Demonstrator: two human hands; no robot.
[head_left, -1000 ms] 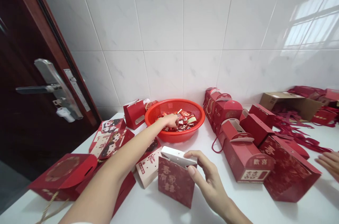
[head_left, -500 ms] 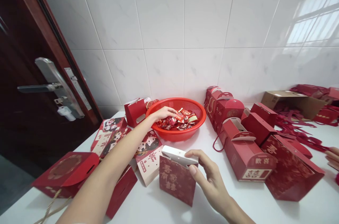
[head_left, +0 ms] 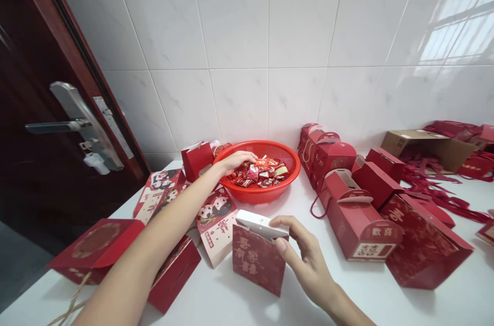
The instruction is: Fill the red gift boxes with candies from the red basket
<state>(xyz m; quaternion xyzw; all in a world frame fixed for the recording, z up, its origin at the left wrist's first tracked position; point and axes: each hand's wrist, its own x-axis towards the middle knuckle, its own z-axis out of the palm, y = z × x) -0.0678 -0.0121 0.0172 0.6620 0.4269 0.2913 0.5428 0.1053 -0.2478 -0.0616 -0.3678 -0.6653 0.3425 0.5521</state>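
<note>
A red plastic basket (head_left: 259, 196) near the wall holds wrapped candies (head_left: 266, 170). My left hand (head_left: 238, 161) reaches over its left side, fingers bent down at the candies; whether they grip one is hidden. My right hand (head_left: 303, 259) pinches the right edge of a dark red paper bag (head_left: 257, 260) with pale characters. That bag stands upright on the white table (head_left: 216, 297), its white-lined top open. Flat printed boxes (head_left: 218, 223) lie left of the bag, partly under my left forearm.
Red gift boxes (head_left: 363, 233) stand in rows on the right. Behind them a cardboard box (head_left: 428, 146) holds dark red ribbons. A red box with a rope handle (head_left: 96, 249) sits at the left, near a dark door (head_left: 34, 171). A tiled wall backs the table.
My left hand has shifted slightly left in the basket, and some candies have moved. My right hand keeps its grip. Another person's hand at the right edge is gone; a printed piece shows there.
</note>
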